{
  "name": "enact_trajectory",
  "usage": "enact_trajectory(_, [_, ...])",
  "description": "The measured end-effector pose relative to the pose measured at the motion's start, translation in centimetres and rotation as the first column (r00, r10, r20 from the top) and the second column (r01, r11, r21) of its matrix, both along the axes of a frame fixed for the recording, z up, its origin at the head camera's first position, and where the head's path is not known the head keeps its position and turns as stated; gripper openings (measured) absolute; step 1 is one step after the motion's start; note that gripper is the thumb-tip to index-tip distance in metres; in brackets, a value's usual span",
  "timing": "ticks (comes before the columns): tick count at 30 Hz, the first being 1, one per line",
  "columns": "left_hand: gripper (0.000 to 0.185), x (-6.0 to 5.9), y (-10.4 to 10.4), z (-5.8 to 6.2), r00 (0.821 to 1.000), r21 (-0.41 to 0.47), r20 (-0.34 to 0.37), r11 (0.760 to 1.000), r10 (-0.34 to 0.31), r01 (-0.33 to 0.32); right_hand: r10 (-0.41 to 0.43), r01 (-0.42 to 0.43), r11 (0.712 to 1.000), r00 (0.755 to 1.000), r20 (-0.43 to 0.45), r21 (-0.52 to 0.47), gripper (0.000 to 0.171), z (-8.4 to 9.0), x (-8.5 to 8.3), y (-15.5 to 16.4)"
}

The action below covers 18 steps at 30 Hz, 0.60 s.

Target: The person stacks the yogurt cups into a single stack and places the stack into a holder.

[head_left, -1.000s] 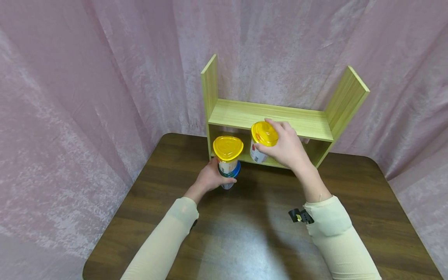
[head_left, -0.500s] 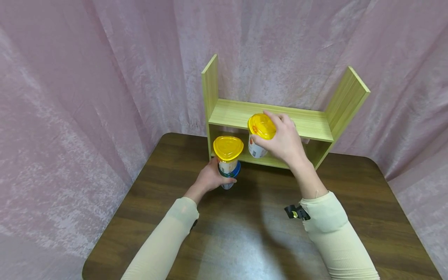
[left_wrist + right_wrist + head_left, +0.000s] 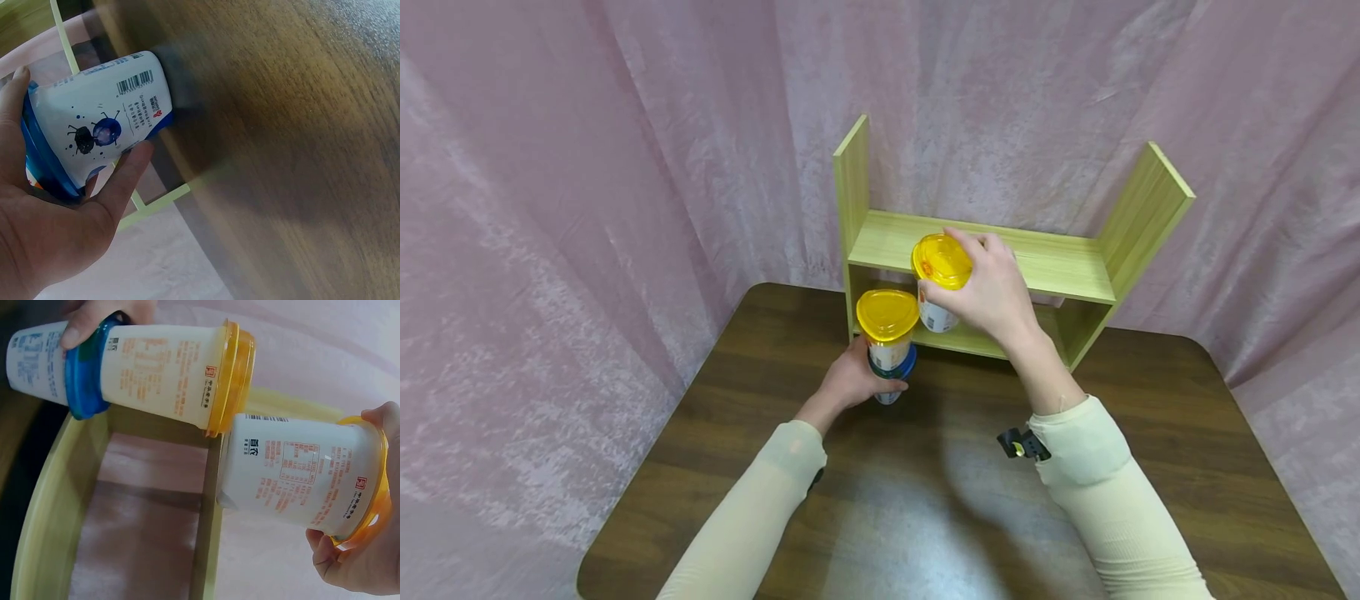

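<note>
The yellow-lidded cup (image 3: 938, 283) gripped at its lid by the right hand (image 3: 992, 292) had risen leftward, now level with the shelf (image 3: 1060, 267)'s upper board, above the table (image 3: 925, 500). The left hand (image 3: 850, 379) stayed wrapped round the stacked cups (image 3: 889, 346), one blue-lidded below, standing on the table, unmoved.

Bare top shelf (image 3: 1052, 262) (side panels (image 3: 850, 179) flanking)

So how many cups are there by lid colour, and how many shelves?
Yellow-lidded cups: 2, the stacked top cup and the cup in the right hand
Blue-lidded cup: 1
Wooden shelf: 1
Total: 4
</note>
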<state>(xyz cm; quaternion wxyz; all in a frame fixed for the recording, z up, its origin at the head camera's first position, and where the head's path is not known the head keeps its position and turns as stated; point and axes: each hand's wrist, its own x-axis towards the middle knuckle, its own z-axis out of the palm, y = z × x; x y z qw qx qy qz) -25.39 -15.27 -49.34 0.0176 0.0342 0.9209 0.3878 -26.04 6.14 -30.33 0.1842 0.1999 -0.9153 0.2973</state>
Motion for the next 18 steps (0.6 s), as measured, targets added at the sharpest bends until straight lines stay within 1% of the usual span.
enact_trajectory(5, [0.095,0.0,0.2,0.1,1.0,0.005,0.003,1.0,-0.009,0.009,0.011,-0.011,1.0,1.0,-0.026,-0.009,0.077,0.8,-0.4,-0.6])
enact_trajectory(9, [0.096,-0.1,0.2,0.1,1.0,0.001,0.009,1.0,-0.016,0.016,0.025,-0.026,0.999,1.0,-0.015,-0.021,0.078,1.4,-0.5,-1.1])
enact_trajectory(15, [0.098,-0.1,0.3,0.1,0.999,-0.017,0.025,0.999,-0.027,0.027,0.039,-0.039,0.999,0.999,0.009,-0.015,0.078,1.5,-0.5,-2.0])
enact_trajectory(18, [0.097,-0.1,0.3,0.0,0.999,-0.011,0.032,1.0,-0.025,0.026,0.053,-0.052,0.999,0.999,0.012,-0.012,0.079,1.5,-0.3,-2.5])
